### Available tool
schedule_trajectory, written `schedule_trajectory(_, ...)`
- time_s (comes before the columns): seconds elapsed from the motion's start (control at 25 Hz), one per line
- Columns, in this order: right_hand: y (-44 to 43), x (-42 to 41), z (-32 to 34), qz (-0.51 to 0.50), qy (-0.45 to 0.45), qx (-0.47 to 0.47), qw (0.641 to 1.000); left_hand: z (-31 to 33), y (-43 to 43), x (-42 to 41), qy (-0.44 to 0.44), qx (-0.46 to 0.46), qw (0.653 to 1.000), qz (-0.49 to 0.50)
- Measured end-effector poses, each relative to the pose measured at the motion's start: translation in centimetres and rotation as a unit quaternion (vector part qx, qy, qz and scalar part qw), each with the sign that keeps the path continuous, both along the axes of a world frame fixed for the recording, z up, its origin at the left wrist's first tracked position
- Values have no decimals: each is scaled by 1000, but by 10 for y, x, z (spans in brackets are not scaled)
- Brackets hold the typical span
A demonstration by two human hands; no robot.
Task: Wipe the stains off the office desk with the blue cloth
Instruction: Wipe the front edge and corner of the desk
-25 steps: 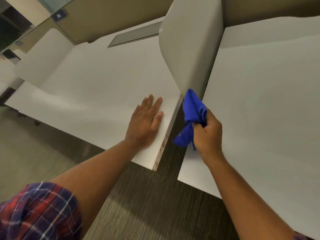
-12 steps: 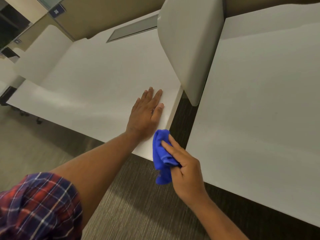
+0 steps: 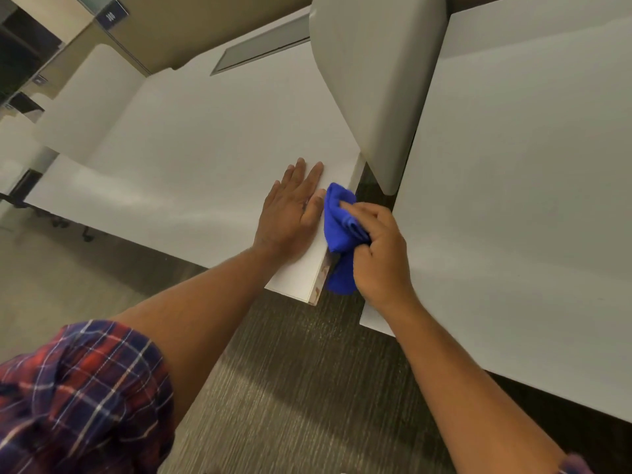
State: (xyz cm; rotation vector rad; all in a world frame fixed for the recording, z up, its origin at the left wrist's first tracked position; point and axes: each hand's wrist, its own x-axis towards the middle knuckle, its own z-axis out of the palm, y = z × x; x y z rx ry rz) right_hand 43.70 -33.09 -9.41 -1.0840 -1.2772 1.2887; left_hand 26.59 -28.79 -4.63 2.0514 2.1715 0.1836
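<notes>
A white office desk (image 3: 205, 159) fills the left and middle of the head view. Its right side edge shows reddish-brown stains (image 3: 321, 275) near the front corner. My left hand (image 3: 290, 210) lies flat on the desk top beside that edge, fingers spread. My right hand (image 3: 376, 254) grips a bunched blue cloth (image 3: 337, 230) and presses it against the desk's right side edge, just above the visible stains. Part of the cloth hangs down below my fingers.
A second white desk (image 3: 530, 200) stands to the right, across a narrow gap over dark carpet (image 3: 307, 388). A grey rounded divider panel (image 3: 376, 80) rises between the desks. A grey cable slot (image 3: 260, 51) sits at the left desk's back. More dividers stand far left.
My right hand carried the cloth from the divider's front edge down below the desk corner, then up against the left desk's side edge. My left hand stayed flat on the desk.
</notes>
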Motion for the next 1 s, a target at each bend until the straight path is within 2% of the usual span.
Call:
schedule_trajectory(0.2,-80,4,-9,74,11,63,995,-2,2,-2,16,-6,1000,0)
schedule_trajectory(0.28,-95,18,-13,91,52,30,994,-3,1,-3,17,2,1000,0)
schedule_trajectory(0.32,-90,26,-11,58,83,-28,994,-4,1,-3,16,4,1000,-1)
schedule_trajectory(0.4,-59,43,-8,-78,127,-108,983,-4,1,-3,15,6,1000,-1)
schedule_trajectory(0.44,-37,50,-3,-141,131,-105,976,-4,1,-3,17,8,1000,-1)
schedule_trajectory(0.52,9,54,10,-180,140,-62,972,-5,1,-3,19,9,1000,-2)
schedule_trajectory(0.72,58,10,17,-51,22,-17,998,-2,1,-4,2,15,1000,-4)
schedule_trajectory(0.92,42,-1,3,-64,31,-42,997,-3,2,-5,-15,15,1000,-9)
schedule_trajectory(1.0,12,-6,1,-50,14,-10,999,-5,5,-11,-2,-6,1000,-15)
